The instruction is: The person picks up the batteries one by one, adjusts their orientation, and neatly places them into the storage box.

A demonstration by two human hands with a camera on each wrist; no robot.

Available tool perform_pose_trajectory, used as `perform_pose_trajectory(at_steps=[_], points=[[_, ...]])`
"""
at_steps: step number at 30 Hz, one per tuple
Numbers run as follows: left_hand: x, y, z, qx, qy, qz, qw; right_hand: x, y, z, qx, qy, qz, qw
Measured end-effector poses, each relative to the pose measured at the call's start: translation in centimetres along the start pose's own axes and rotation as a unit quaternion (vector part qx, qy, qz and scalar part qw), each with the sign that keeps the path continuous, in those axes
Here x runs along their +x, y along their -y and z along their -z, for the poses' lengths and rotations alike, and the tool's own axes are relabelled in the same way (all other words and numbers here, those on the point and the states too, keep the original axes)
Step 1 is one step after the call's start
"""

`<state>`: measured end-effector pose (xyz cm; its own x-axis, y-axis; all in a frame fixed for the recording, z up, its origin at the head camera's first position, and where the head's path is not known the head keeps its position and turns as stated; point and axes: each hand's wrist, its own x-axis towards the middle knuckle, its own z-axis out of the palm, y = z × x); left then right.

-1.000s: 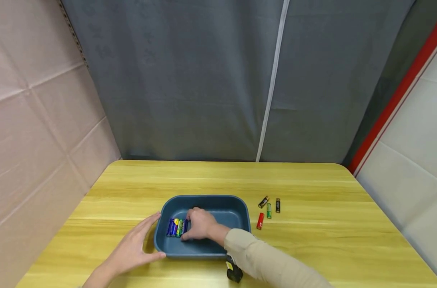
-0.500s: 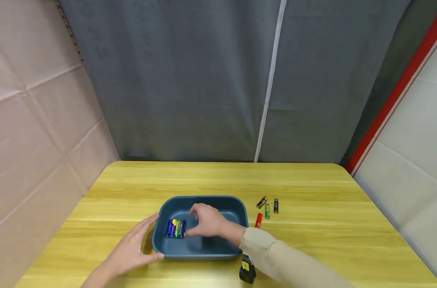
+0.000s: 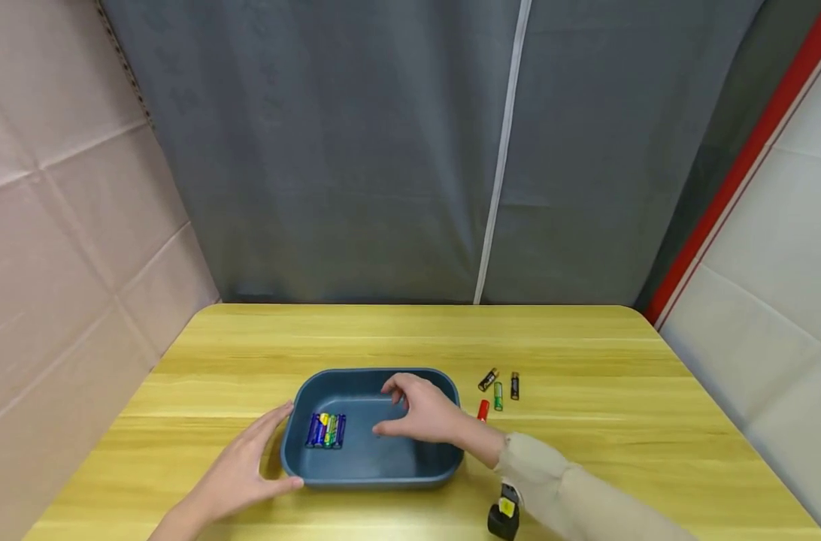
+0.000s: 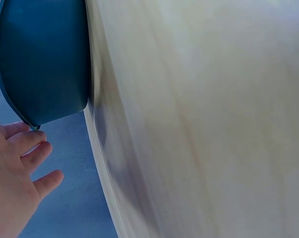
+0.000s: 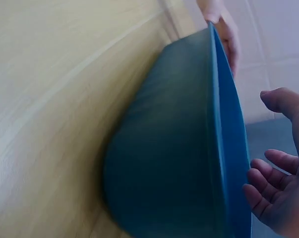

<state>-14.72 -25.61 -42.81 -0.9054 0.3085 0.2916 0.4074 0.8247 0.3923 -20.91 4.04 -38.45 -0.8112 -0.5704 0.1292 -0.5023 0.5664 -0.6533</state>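
A dark blue tray [image 3: 370,462] stands on the table. Toward its left end, several blue, yellow and green batteries [image 3: 325,431] lie side by side in a tight row. My left hand [image 3: 241,466] is at the tray's left end, thumb at the front corner and straight fingers along the side; in the left wrist view its fingertips touch the rim [image 4: 13,106]. Over the middle and right of the tray is my right hand [image 3: 431,412], fingers loosely bent and apart from the thumb, with nothing between them. The right wrist view shows that hand [image 5: 283,198] beside the tray rim.
Loose batteries lie right of the tray on the wooden table [image 3: 580,436]: a tilted black one [image 3: 488,379], another black one [image 3: 515,385], a green one [image 3: 498,396] and a red one [image 3: 483,409], partly hidden by my right wrist. A grey curtain [image 3: 356,165] hangs behind.
My right hand has let go at the right end of the battery row and drawn back to the right, its fingers parting. The left hand keeps its place at the tray.
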Motion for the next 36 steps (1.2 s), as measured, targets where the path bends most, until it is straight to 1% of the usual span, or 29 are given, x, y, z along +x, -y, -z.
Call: perform_pose_trajectory(at_steps=[4,10,14,17,21,25,29,36], points=[[0.0,0.0,-0.1,-0.001,-0.002,-0.001,1.0000,-0.8,-1.0,1.0,0.017,-0.016,-0.003,1.000],[-0.1,0.2,-0.1,0.000,-0.004,-0.006,1.0000,-2.4,-2.7,2.9,0.043,-0.015,-0.002,0.999],[-0.1,0.3,-0.1,0.004,-0.006,-0.010,0.9999,-3.5,-3.8,4.3,0.041,-0.024,0.001,0.999],[-0.1,0.3,0.0,0.005,-0.007,-0.012,0.9999,-4.1,-4.8,5.3,0.030,-0.036,0.006,0.999],[-0.1,0.4,0.0,0.006,-0.009,-0.015,0.9998,-5.0,-6.5,6.4,0.033,-0.058,0.003,0.998],[-0.2,0.5,-0.1,0.012,-0.014,-0.020,0.9996,-5.8,-8.8,7.1,0.033,-0.072,-0.015,0.997],[-0.2,0.5,-0.1,0.013,-0.017,-0.020,0.9996,-6.7,-11.1,7.6,0.029,-0.080,-0.042,0.996],[-0.1,0.5,-0.1,0.012,-0.014,-0.016,0.9997,-7.9,-13.8,8.1,-0.002,-0.096,-0.077,0.992]])
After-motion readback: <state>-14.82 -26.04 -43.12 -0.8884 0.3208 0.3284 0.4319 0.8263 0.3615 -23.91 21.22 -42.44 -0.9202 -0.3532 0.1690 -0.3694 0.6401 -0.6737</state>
